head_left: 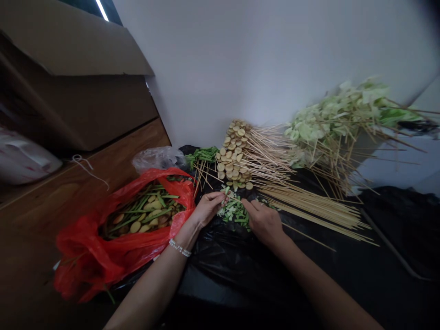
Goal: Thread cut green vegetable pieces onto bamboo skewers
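Note:
My left hand [207,209] pinches a small pale-green vegetable piece [225,193] between thumb and fingers. Close by on its right, my right hand [265,222] is closed around a thin bamboo skewer [309,236], whose front end reaches toward that piece; whether it has gone through, I cannot tell. Beneath both hands lies a pile of chopped green vegetable [240,217] on black plastic sheeting [220,256]. Just beyond are stacked skewers threaded with potato slices [234,160]. Bare bamboo skewers [319,208] lie in a bundle to the right of my right hand.
A red plastic bag [120,256] of potato slices and green stalks stands left. Behind it are a clear plastic bag [160,158] and green vegetable skewers [204,155]. Skewered cabbage leaves [337,114] are heaped back right, near the white wall [220,59]. A cardboard box [103,110] stands back left.

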### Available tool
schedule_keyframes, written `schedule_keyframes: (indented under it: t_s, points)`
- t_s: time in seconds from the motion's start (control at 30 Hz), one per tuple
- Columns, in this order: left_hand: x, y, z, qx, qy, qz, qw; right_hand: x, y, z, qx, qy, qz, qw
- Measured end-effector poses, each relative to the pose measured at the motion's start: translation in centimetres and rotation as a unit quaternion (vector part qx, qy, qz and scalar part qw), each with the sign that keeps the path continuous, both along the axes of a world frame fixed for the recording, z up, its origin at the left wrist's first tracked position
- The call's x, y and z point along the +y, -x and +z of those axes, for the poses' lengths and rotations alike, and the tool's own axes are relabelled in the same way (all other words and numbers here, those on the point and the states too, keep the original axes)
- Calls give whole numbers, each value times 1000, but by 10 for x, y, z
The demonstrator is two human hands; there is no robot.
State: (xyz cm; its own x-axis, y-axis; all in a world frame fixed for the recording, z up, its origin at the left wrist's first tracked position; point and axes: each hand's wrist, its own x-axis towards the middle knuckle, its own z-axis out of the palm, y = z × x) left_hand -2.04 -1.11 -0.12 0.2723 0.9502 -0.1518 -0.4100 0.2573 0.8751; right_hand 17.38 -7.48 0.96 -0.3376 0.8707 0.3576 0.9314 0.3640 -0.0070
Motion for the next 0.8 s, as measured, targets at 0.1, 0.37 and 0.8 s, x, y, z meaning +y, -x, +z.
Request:
schedule_keyframes:
  t_s: [0.1, 0.37, 0.8]
  points:
    - [-2, 0, 1, -12, 9, -10, 1000, -1, 2, -1, 3, -15, 5, 1000]
    - [-7, -2, 7, -46, 36, -39, 998, -4, 6, -2, 11, -81, 22, 996]
    - [-14, -17, -3, 6, 0, -59, 998, 0, 14, -8, 30, -58, 21, 998]
